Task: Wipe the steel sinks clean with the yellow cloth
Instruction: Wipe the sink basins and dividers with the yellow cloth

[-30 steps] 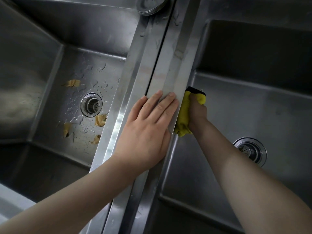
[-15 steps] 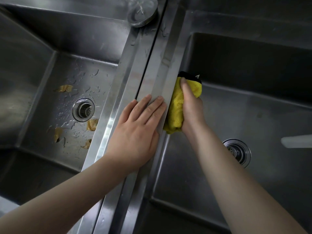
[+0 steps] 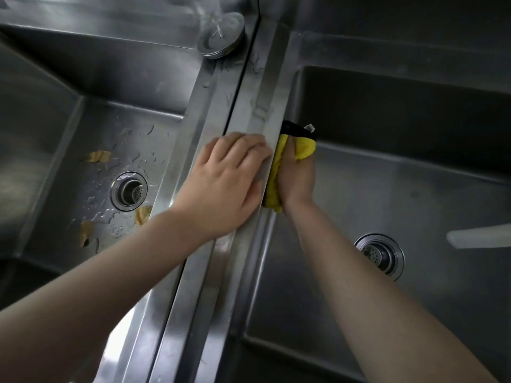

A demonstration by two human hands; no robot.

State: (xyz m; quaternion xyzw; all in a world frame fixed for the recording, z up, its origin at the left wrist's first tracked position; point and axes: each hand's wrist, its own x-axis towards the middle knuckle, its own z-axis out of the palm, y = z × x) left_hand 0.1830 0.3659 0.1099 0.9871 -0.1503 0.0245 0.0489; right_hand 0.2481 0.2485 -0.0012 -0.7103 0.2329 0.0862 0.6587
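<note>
Yellow cloth (image 3: 302,148), right sink (image 3: 414,194)
Right hand (image 3: 297,175) gripping it against the wall; left hand (image 3: 224,183) lying flat on the divider (image 3: 221,261)

Place: a kitchen wash-up area, possibly commercial, judging by the all-steel fittings.
Left of the left hand (image 3: 221,183): a deep steel sink (image 3: 49,134) with a strainer drain (image 3: 129,191), water drops and yellowish scraps (image 3: 98,156) on its floor.
Right of the right hand (image 3: 297,175): a second steel sink (image 3: 414,189) with its own drain (image 3: 379,255).
Under the left hand: a steel divider rim (image 3: 204,286) between the two basins.
Beyond the hands: a round steel fitting (image 3: 221,37) on the rim; what it is cannot be told.
</note>
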